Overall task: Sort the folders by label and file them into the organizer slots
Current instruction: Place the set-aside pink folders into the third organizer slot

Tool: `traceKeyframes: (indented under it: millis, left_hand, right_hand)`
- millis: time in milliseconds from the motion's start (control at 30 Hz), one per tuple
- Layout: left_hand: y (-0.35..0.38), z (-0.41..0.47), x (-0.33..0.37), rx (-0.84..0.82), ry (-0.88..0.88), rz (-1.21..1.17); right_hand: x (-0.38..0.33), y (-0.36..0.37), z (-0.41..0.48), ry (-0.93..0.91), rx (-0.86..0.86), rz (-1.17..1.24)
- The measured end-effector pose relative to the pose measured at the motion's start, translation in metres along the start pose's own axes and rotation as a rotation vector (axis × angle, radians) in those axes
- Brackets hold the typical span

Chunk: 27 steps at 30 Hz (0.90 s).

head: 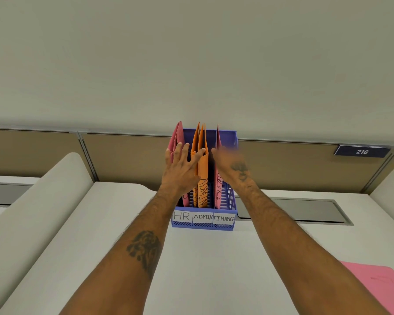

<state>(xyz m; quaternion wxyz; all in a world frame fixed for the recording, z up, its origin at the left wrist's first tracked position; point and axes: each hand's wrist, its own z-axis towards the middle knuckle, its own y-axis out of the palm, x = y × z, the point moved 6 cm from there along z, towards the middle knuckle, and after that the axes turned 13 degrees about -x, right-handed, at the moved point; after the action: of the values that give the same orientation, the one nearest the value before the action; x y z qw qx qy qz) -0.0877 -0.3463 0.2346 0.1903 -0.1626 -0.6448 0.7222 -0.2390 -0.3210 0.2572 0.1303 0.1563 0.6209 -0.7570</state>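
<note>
White desk point(123, 246) — left hand point(180, 169) fingers spread on orange folders point(201, 169); right hand point(233, 165) blurred — fingers unclear.

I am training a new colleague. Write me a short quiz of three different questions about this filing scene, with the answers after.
1. True or false: the orange folders stand in the middle slot of the blue organizer, above the label ADMIN.
2. Multiple choice: where is the pink folder that is not yet filed? A) in the HR slot B) flat on the desk at the lower right C) in the left hand
3. Fill in: the sign on the partition shows the number ___.

Key: 1 true; 2 B; 3 216.
</note>
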Motion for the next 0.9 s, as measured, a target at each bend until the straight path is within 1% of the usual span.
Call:
traceKeyframes:
  millis: [100, 233, 433, 567, 700, 900]
  left_hand:
    - [-0.002, -0.002, 0.0, -0.016, 0.003, -0.003]
    - [-0.005, -0.012, 0.002, -0.044, -0.008, 0.001]
    - [-0.009, -0.042, 0.004, -0.009, -0.012, -0.02]
    - [-0.004, -0.062, 0.006, -0.029, -0.019, 0.001]
    - [0.006, -0.084, 0.014, -0.057, -0.012, -0.037]
    - [0.021, -0.117, 0.046, -0.076, 0.053, -0.116]
  right_hand:
    - [0.002, -0.003, -0.004, 0.032, -0.035, 0.047]
    - [0.002, -0.008, -0.018, 0.019, -0.046, 0.017]
    - [0.007, -0.011, -0.054, 0.022, -0.087, -0.042]
    - [0.017, -0.001, -0.085, 0.007, -0.178, -0.157]
    - [0.032, 0.002, -0.122, 0.053, -0.157, -0.298]
    - [0.052, 0.008, -0.18, 0.121, -0.182, -0.366]
